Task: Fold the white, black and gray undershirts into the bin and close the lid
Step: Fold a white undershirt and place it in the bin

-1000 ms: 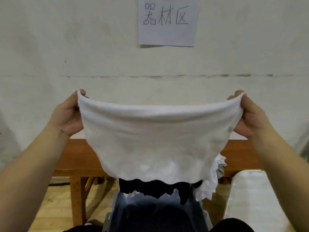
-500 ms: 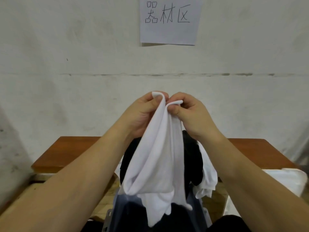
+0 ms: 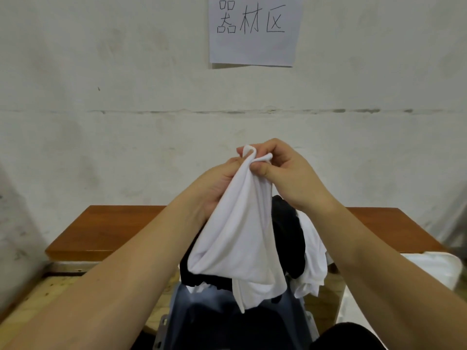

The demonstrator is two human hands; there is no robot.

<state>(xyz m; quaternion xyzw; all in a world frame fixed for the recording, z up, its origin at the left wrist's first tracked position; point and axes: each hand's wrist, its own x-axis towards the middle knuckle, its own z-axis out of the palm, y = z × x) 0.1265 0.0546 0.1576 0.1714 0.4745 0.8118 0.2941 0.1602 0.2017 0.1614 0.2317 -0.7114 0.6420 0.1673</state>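
Observation:
A white undershirt [image 3: 240, 236] hangs folded in half in front of me, its two top corners brought together. My left hand [image 3: 217, 188] grips it from the left and my right hand [image 3: 290, 175] pinches the corners at the top. Behind it a black undershirt [image 3: 288, 238] and another white garment [image 3: 313, 269] drape over the far rim of the grey-blue bin [image 3: 202, 309], which stands open below my hands. I see no gray undershirt.
A brown wooden table [image 3: 113, 231] stands against the white wall behind the bin. A white lid-like piece [image 3: 439, 271] lies at the right. A paper sign [image 3: 255, 29] hangs on the wall. Wooden floor shows at lower left.
A second ago my hands held the white undershirt spread wide apart. They have come together at the centre, folding it in half, and now hold it a little higher and closer.

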